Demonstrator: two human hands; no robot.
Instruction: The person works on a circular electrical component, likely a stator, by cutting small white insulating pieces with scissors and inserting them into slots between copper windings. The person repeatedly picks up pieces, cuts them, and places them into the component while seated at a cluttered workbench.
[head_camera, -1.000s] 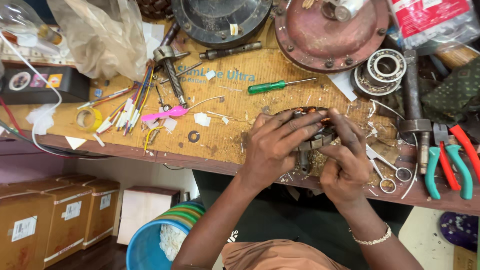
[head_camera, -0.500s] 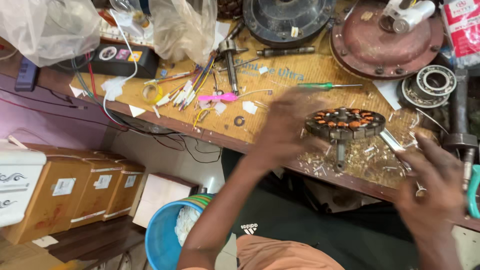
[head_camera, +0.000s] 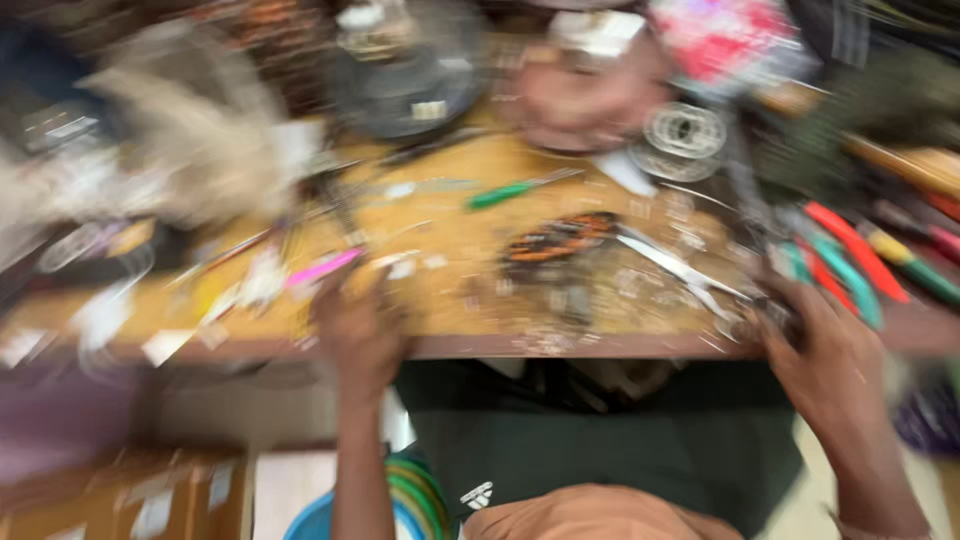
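Lying on the wooden workbench (head_camera: 470, 240), the wound motor stator (head_camera: 558, 238) is sitting between both hands, untouched. Left hand (head_camera: 358, 335) is resting at the bench edge, right hand (head_camera: 825, 360) is reaching near the scissors (head_camera: 690, 272); motion blur is hiding both grips.

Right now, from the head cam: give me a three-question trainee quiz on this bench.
1. True or false: the left hand rests on the wound motor core.
2. Which lies nearest the right hand: A the green-handled screwdriver, B the scissors, C the pink strip?
3. Fill in: the wound motor core lies ____ the two hands.

Key: 1 false, it is at the bench's front edge, apart from the core. 2 B. 3 between.
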